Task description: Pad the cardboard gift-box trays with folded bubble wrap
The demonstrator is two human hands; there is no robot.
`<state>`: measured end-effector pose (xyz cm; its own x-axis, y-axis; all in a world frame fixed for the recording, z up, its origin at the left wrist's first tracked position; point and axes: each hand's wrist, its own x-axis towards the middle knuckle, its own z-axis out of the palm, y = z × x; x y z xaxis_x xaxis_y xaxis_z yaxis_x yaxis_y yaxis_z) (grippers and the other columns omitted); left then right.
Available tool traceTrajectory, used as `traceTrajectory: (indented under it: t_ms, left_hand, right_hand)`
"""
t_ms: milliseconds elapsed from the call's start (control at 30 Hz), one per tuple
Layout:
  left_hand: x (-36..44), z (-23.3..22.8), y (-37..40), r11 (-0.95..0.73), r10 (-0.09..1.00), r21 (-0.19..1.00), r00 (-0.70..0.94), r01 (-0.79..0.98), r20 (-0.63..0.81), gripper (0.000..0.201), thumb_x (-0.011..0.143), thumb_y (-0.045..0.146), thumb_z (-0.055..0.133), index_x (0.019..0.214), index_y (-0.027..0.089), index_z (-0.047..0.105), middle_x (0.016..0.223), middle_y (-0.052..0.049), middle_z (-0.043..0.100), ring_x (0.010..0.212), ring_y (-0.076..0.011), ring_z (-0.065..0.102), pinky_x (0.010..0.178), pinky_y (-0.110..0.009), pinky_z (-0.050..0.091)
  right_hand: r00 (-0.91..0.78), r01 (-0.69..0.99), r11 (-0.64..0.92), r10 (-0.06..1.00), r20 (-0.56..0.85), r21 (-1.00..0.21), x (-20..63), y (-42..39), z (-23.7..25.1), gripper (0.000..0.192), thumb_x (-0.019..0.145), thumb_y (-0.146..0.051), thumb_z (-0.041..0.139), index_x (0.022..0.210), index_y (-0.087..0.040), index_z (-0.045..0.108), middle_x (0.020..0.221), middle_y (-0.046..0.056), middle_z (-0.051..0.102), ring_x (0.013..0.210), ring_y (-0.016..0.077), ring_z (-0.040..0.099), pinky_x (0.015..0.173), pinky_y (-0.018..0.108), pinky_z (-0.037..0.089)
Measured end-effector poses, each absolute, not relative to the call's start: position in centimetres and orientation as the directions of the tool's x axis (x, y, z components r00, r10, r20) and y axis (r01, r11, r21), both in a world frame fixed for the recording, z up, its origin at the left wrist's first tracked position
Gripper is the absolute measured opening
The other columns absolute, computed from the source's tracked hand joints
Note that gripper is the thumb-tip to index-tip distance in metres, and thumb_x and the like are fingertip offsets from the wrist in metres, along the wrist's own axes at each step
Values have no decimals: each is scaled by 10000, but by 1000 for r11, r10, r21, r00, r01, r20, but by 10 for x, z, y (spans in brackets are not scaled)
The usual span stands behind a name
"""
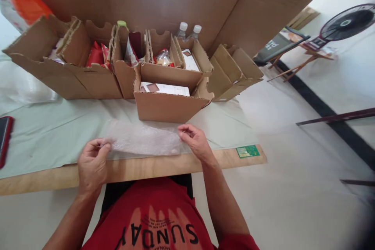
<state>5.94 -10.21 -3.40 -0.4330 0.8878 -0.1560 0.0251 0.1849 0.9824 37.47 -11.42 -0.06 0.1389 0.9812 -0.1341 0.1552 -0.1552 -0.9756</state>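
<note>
A sheet of clear bubble wrap (143, 138) lies flat near the table's front edge. My left hand (92, 164) pinches its left end and my right hand (196, 140) pinches its right end, holding it stretched between them. Just behind the sheet stands an open cardboard box (170, 105) with a white card or booklet showing brown squares (164, 88) inside.
A row of open cardboard boxes (79, 74) with red packets, snacks and two water bottles (187, 31) lines the back, against a big cardboard sheet. A red phone (4, 136) lies at the left edge. A fan (345, 23) and wooden stand are on the floor to the right.
</note>
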Motion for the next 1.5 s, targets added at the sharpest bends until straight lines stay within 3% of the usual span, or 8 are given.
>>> traceTrajectory:
  t_ms: [167,300,467,600,700,1000,1233,1500]
  left_hand:
    - [45,-36,-97,252,876,968,-426,7,-225,551,659,361,808,1156,223,614,958,-5,672,778,-145,667,749,-292,575]
    - [36,-29,-88,355,920,877,-289,322,-266,804,704,409,796,1442,262,514,1025,-29,673,619,-144,680,701,-340,598]
    - [39,-28,-78,336,939,831,-230,443,-257,828,726,429,744,1490,224,498,1038,-57,676,539,-128,634,626,-328,574]
    - [46,-24,-79,324,946,890,-83,320,-315,551,698,439,736,1157,137,700,893,-57,706,611,-153,623,605,-292,536]
    - [28,-16,-74,289,956,920,-23,263,-293,327,706,465,718,829,163,731,776,-47,718,703,-197,657,662,-300,537]
    - [-153,35,20,154,887,849,-450,505,106,50,678,287,702,695,240,697,623,-4,622,788,-245,662,777,-368,521]
    - [-185,47,95,-4,846,566,-299,824,442,139,693,292,787,760,233,681,1000,15,737,1460,-332,455,1129,-490,397]
    - [-139,24,157,66,810,794,-497,604,311,424,830,315,700,538,177,424,777,9,646,1310,-296,615,946,-383,528]
  right_hand:
    - [93,352,-179,983,-156,-919,377,-121,-16,305,844,-388,672,1077,-195,705,993,55,732,740,143,630,703,293,523]
    - [49,485,-200,978,-201,-851,362,-132,-30,362,858,-338,640,1187,-195,688,971,50,732,776,162,661,729,302,539]
    - [99,791,-48,994,49,-610,360,-131,-35,391,907,-351,616,1262,-195,669,1173,120,726,995,256,684,929,419,547]
    - [-57,915,127,980,188,-382,359,-115,-43,423,944,-475,613,1244,-186,690,1298,161,702,1179,357,641,966,508,511]
    - [-153,884,253,951,269,-393,347,-102,-55,394,983,-492,571,1210,-197,702,1209,139,742,1132,335,667,944,494,517]
    - [-205,851,351,907,368,-391,316,-91,-69,295,1021,-435,537,1104,-225,726,1198,116,750,1074,288,704,894,461,540]
    - [-236,878,401,836,495,-260,307,-79,-78,226,1034,-330,523,1033,-203,710,1128,113,758,1020,269,701,845,415,508]
    - [-199,882,365,861,469,-297,308,-82,-77,244,1030,-336,520,1022,-214,731,1117,113,768,1016,272,717,841,435,538]
